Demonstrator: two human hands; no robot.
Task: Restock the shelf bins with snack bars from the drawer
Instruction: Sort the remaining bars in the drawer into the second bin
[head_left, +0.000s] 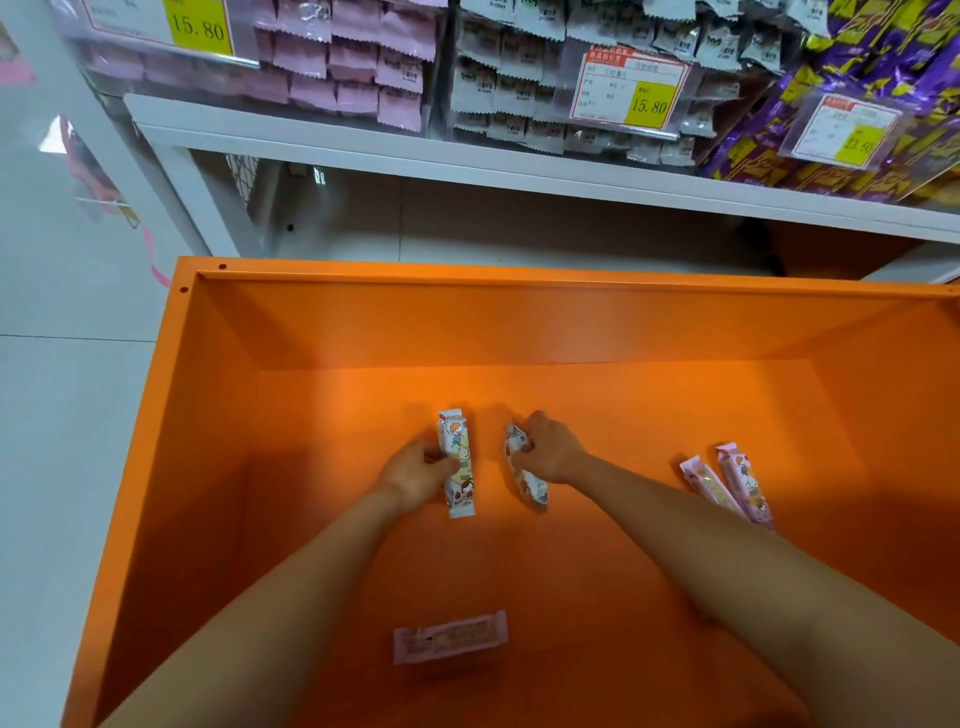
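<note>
Both my hands reach down into a deep orange drawer (218, 415). My left hand (415, 475) grips a white snack bar (457, 462) printed with cartoon figures, lying lengthwise on the drawer floor. My right hand (550, 449) grips a second, crumpled white snack bar (527, 478) just to its right. Two pink bars (727, 483) lie side by side at the drawer's right. One pink bar (449, 636) lies flat near the front, between my forearms.
Above the drawer runs a white shelf (467, 156) with clear bins: pink packets (337, 67) at left, grey-white packets (519, 88) in the middle, purple-yellow packets (857, 104) at right. Yellow price tags (649, 106) hang on the bin fronts. White tiled floor (62, 389) lies left of the drawer.
</note>
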